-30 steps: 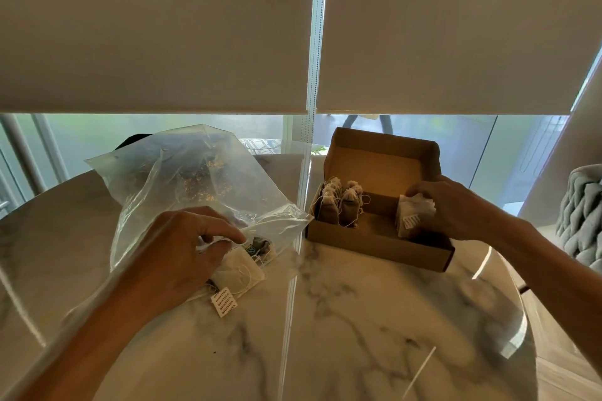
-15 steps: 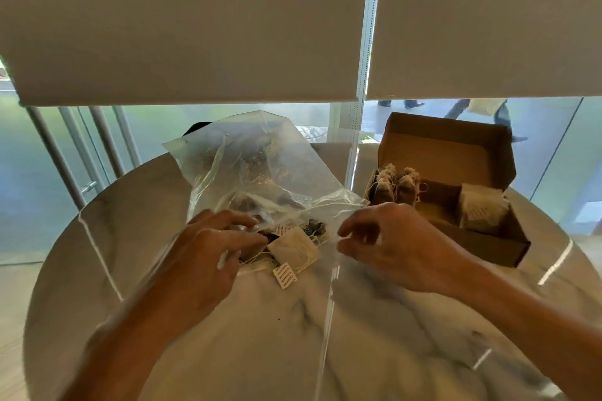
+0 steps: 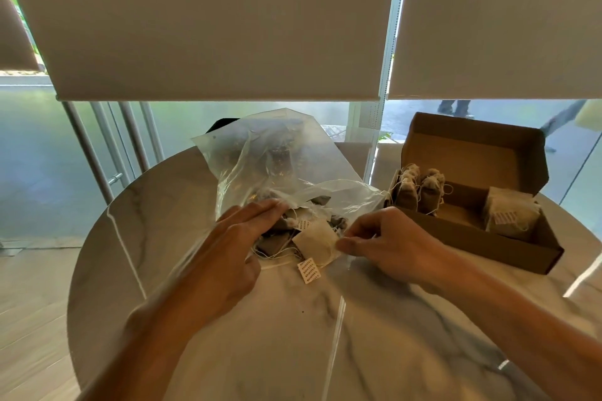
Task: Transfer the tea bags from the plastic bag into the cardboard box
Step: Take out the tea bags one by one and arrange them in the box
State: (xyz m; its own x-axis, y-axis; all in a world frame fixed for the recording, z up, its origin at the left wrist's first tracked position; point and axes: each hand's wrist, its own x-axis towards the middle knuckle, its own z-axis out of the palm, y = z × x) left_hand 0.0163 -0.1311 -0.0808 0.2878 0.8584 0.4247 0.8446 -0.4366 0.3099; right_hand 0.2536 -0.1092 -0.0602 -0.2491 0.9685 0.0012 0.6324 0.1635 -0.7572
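A clear plastic bag [image 3: 270, 156] lies on the round marble table [image 3: 358, 335] with its mouth facing me; several tea bags spill from the mouth. My left hand [image 3: 228, 257] rests on the lower lip of the bag's mouth, fingers extended. My right hand [image 3: 387, 244] pinches the right edge of a pale tea bag [image 3: 317, 242] lying at the mouth; its paper tag [image 3: 309, 270] lies on the table. The open cardboard box [image 3: 482, 247] stands to the right, holding upright tea bags [image 3: 420, 192] at its left end and a pale stack [image 3: 511, 215] at its right end.
The table's rim curves close on the left and right, with wooden floor below. Roller blinds hang above a glass wall behind the table, with metal posts [image 3: 88, 146] at the left. A dark chair back [image 3: 224, 124] shows behind the bag.
My right hand left the box, where it set down the pale stack, and came across to the bag's mouth, now pinching a tea bag. My left hand stayed at the bag.
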